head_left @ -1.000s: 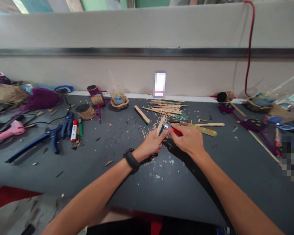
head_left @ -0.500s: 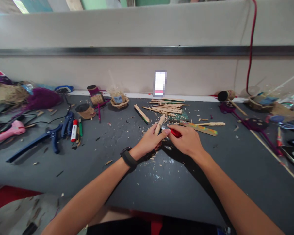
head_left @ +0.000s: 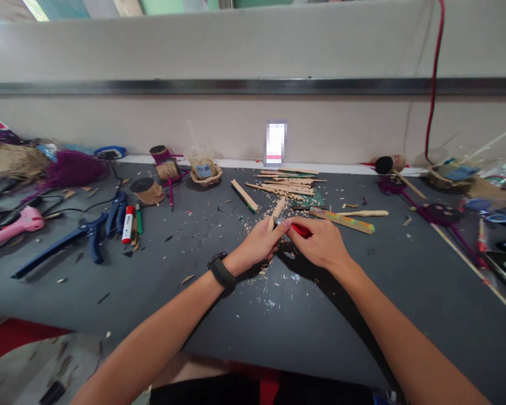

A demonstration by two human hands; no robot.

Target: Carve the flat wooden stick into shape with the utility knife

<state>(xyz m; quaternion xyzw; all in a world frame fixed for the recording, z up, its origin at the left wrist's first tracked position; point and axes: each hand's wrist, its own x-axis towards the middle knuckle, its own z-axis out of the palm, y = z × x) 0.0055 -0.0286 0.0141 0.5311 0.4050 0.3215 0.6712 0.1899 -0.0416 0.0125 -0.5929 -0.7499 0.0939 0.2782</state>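
Note:
My left hand [head_left: 259, 241] is closed round a pale wooden stick [head_left: 279, 208], whose far end points up and away from me. In my right hand [head_left: 320, 241] is a red-handled knife [head_left: 300, 230], with its short metal blade against the stick. My left thumb reaches across to the blade side, close to the right fingers. The lower part of the stick is hidden in my left palm. Wood shavings [head_left: 265, 271] lie scattered under and around both hands. Just beyond them rests a pile of carved sticks [head_left: 289, 184].
A flat wood strip [head_left: 243, 196] and a painted strip [head_left: 341, 220] flank the hands. Leftward lie a blue cutter [head_left: 63, 247], a red-capped marker [head_left: 127, 225] and a pink glue gun [head_left: 14, 228]. A lit phone [head_left: 275, 143] leans on the wall. Purple-wrapped pieces [head_left: 441, 214] lie right.
The blade has shifted slightly along the stick, toward my left hand. Both hands keep nearly the same place and hold.

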